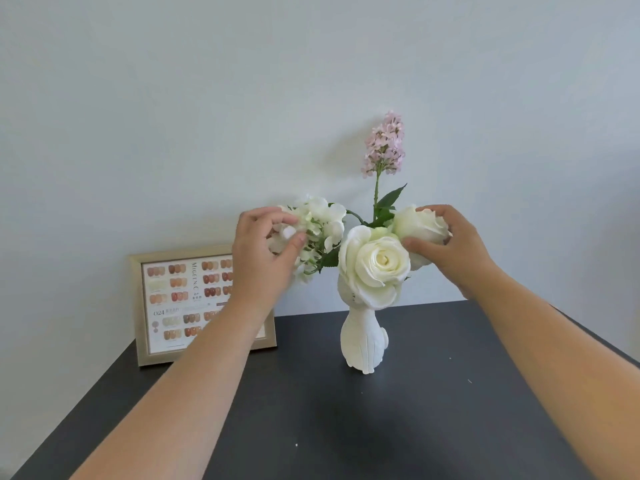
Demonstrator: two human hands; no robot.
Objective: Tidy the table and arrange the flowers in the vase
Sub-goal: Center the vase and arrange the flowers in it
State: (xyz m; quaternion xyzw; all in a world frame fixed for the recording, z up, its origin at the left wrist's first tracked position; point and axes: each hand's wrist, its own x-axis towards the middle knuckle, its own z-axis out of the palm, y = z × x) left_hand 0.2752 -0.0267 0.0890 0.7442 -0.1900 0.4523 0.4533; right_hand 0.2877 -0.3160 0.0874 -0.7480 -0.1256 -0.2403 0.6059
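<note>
A white animal-shaped vase stands upright on the dark table. It holds a large open white rose at the front, a tall pink lilac spray at the back, a white hydrangea cluster on the left and a closed white rose bud on the right. My left hand pinches petals of the hydrangea cluster. My right hand cups the rose bud from the right, thumb under it.
A gold-framed nail colour chart leans against the pale wall at the table's back left, partly hidden by my left forearm. The table's left and right edges run diagonally toward me.
</note>
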